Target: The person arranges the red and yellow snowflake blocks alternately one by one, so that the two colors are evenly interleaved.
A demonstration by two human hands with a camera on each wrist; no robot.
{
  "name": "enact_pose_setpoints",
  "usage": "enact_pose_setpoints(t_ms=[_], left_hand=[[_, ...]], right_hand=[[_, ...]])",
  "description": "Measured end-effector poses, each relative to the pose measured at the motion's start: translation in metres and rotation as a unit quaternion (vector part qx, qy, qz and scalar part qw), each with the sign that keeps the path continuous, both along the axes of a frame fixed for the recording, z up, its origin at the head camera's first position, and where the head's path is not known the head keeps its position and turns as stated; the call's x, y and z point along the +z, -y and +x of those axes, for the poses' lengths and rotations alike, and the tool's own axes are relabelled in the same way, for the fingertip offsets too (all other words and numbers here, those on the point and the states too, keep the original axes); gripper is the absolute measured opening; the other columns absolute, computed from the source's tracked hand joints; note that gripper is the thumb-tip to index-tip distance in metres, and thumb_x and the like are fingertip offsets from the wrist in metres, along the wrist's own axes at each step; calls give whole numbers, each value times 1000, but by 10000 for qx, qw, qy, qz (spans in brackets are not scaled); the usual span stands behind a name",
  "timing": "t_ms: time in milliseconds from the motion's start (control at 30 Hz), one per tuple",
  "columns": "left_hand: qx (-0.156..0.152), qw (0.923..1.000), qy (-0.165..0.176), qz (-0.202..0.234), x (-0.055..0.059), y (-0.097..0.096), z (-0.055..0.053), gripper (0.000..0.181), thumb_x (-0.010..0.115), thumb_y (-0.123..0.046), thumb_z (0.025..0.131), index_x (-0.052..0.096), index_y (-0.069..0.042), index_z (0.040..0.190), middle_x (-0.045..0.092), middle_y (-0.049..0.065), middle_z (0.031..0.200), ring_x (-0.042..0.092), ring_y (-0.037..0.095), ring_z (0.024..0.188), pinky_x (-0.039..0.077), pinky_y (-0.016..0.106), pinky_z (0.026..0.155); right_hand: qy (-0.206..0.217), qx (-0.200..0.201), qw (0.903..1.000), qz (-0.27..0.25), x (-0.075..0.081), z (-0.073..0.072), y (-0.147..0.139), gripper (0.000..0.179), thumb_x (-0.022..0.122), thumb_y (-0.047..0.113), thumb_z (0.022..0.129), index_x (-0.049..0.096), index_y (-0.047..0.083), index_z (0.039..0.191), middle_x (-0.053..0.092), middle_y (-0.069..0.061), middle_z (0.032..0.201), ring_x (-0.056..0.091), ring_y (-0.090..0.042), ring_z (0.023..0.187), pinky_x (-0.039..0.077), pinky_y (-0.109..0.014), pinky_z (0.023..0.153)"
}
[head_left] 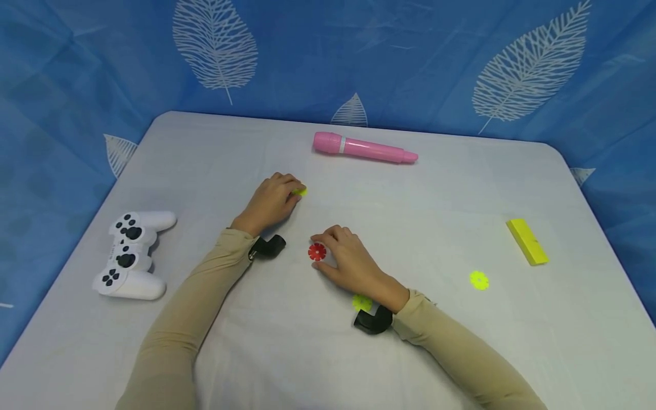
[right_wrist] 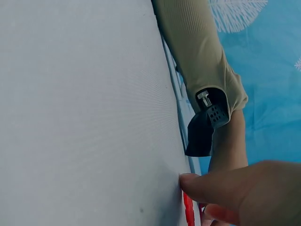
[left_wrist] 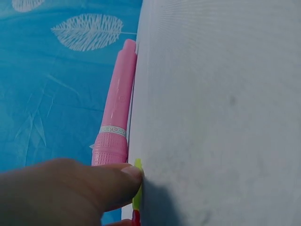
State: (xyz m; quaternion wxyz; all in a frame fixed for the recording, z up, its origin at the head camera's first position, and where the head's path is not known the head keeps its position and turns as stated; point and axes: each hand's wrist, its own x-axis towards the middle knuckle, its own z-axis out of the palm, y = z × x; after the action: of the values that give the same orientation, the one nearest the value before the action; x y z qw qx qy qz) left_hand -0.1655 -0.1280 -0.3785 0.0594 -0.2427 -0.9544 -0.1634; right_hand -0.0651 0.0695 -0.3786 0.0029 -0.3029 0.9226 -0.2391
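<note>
Near the table's middle my left hand [head_left: 274, 199] pinches a yellow notched disc [head_left: 300, 192] between thumb and fingers. In the left wrist view that yellow disc [left_wrist: 138, 186] stands edge-on, and a bit of red [left_wrist: 136, 217] adjoins its lower end. My right hand [head_left: 353, 262] holds a red notched disc [head_left: 317, 251] low at the table, thumb on one side and forefinger on the other. The right wrist view shows the red disc [right_wrist: 188, 207] edge-on beside the thumb; the other fingers are largely hidden. Under the right wrist, a yellow-green notched disc [head_left: 361, 303] lies partly covered.
A pink toy microphone [head_left: 366, 149] lies toward the back edge of the white table [head_left: 435, 370]. At left rests a white game controller [head_left: 132, 256]. Another yellow notched disc [head_left: 479, 280] and a yellow block [head_left: 527, 242] lie at right. Blue leaf-patterned cloth [head_left: 400, 62] hangs behind.
</note>
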Motion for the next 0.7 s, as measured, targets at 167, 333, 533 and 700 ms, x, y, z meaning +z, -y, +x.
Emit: enact_pose_setpoints(t_ms=[167, 333, 533, 700], left_hand=[[49, 10000, 22, 31, -1, -1, 0, 23, 57, -16, 88, 64, -6, 108, 63, 9, 111, 54, 28, 103, 44, 42, 86], [101, 9999, 60, 51, -1, -1, -1, 24, 58, -16, 88, 65, -7, 108, 62, 9, 111, 54, 28, 103, 44, 42, 87], [161, 9997, 208, 8, 0, -1, -2, 24, 57, -17, 89, 64, -8, 110, 62, 8, 113, 53, 28, 104, 44, 42, 87], [168, 9995, 277, 4, 1, -1, -2, 25, 57, -16, 89, 64, -8, 111, 62, 8, 113, 53, 28, 104, 44, 43, 87]], right_hand=[[46, -137, 9999, 24, -1, 0, 0, 39, 69, 26, 78, 61, 12, 114, 53, -4, 104, 48, -18, 91, 39, -32, 77], [49, -156, 9999, 38, -1, -1, 0, 34, 69, 24, 79, 64, 12, 110, 53, -5, 105, 48, -19, 92, 39, -33, 77], [131, -242, 9996, -73, 0, 0, 1, 29, 69, 23, 79, 65, 12, 105, 54, -5, 103, 49, -20, 91, 39, -33, 77], [290, -348, 9988, -203, 0, 0, 1, 27, 70, 23, 78, 65, 12, 103, 53, -5, 103, 48, -20, 93, 38, -32, 77]])
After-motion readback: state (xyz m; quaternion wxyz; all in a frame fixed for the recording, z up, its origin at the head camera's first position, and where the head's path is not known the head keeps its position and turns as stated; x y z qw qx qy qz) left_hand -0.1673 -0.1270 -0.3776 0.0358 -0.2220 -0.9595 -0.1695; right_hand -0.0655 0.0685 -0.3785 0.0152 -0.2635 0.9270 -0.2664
